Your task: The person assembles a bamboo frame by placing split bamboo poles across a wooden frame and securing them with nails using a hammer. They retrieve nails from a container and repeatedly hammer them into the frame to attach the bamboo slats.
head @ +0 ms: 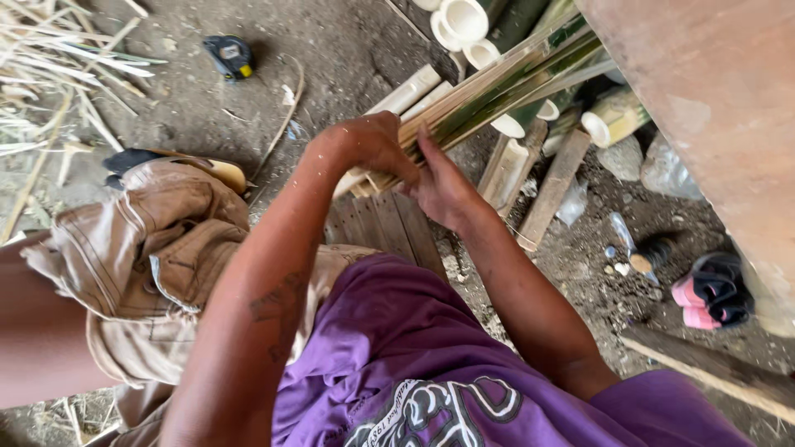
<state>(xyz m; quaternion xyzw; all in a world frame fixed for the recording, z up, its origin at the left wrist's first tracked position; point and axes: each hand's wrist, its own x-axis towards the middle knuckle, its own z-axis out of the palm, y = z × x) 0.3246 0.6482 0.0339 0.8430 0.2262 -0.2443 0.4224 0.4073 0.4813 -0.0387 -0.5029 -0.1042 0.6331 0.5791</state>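
Note:
A bundle of split bamboo strips, pale on the cut side and green on the skin, slants from the middle up to the right. My left hand is closed around the bundle's lower end. Against the same end, from the right side, presses my right hand, fingers wrapped on the strips. Under both hands lies a dark ribbed wooden board.
Cut bamboo tubes and split halves lie on the dirt floor behind the bundle. A tape measure sits at the top left near bamboo shavings. A reddish wall rises on the right, a pink sandal below it.

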